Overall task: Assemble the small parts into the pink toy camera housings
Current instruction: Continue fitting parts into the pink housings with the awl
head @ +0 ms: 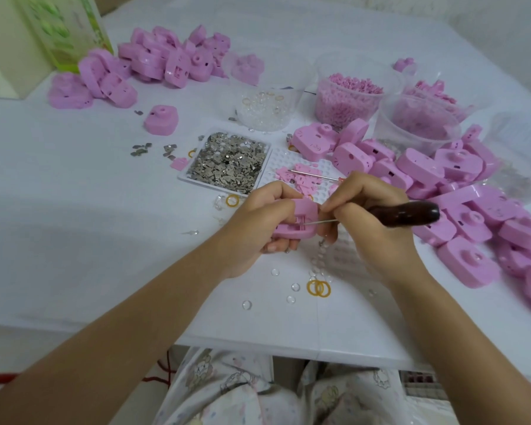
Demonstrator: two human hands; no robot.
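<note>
Held pink housing [301, 211] is just above the table [74, 210], centre of view, in front of the white pegboard [284, 154]. Open inner side is turned up toward the camera. Long axis is seen running lower-left to upper-right, slightly tilted.

Left hand [258, 223]: closed round the housing, fingers curled underneath, thumb laid along the near-left edge. Fingertips are seen below the lower edge.

Right hand [371, 216]: closed round an awl [411, 211], pinched by thumb and forefinger at the front of the handle, the remaining fingers curled. The dark wooden handle end is left sticking out to the right of the hand. Thin metal shaft [321, 223] is pointed left, nearly level, tip placed in the rectangular recess inside the housing. Exact contact at the tip cannot be resolved.

Surroundings:
- tray of small metal pieces [227, 161] beyond the left hand, some scattered to its left
- large heap of housings [472, 210] at right, second heap [166, 59] far left
- tub of pink small parts [347, 93] and tub of clear lenses [267, 108] behind the tray
- yellow rings [318, 288] and loose clear lenses on the table below the hands
</note>
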